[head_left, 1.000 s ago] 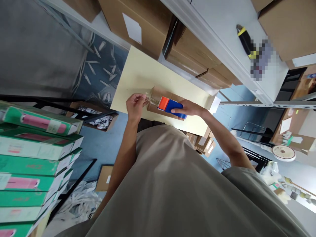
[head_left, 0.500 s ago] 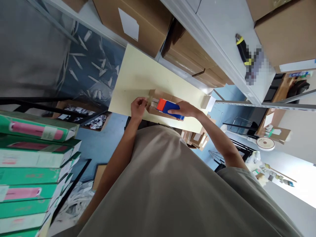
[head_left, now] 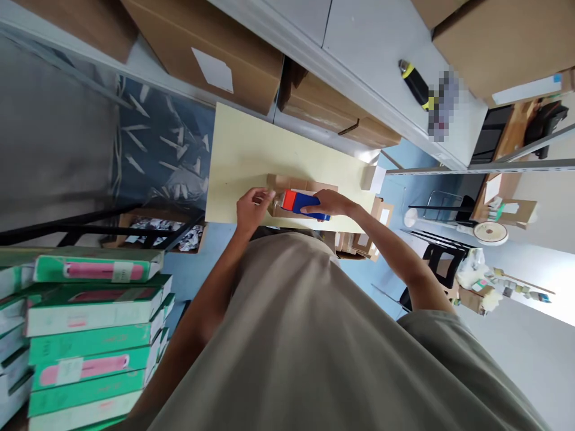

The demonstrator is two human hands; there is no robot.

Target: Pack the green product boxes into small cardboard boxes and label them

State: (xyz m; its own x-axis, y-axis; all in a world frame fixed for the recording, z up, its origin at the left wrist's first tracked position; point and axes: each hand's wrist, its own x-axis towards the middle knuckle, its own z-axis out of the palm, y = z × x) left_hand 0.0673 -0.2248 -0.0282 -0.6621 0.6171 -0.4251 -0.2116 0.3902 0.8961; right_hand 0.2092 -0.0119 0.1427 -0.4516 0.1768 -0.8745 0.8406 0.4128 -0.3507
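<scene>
A small brown cardboard box (head_left: 300, 184) lies on the pale yellow tabletop (head_left: 242, 152) in front of me. My right hand (head_left: 329, 202) is wrapped round a blue and red tape dispenser (head_left: 309, 204), held low over the near side of the box. The dispenser's red end points left, and a shiny clear strip shows beside it. At the box's left end, my left hand (head_left: 254, 206) has its thumb and forefinger brought together. What lies between those fingertips is too small to make out.
Large cartons (head_left: 224, 54) line the table's far side below a grey shelf (head_left: 359, 54). On that shelf lies a black and yellow tool (head_left: 417, 84). Green boxes (head_left: 90, 341) are stacked at lower left. A white block (head_left: 372, 178) stands at the table's right end.
The view has shifted, so the table sits lower and more of the green stack shows. Both hands stay at the box, with the red end of the dispenser now nearer my left fingertips.
</scene>
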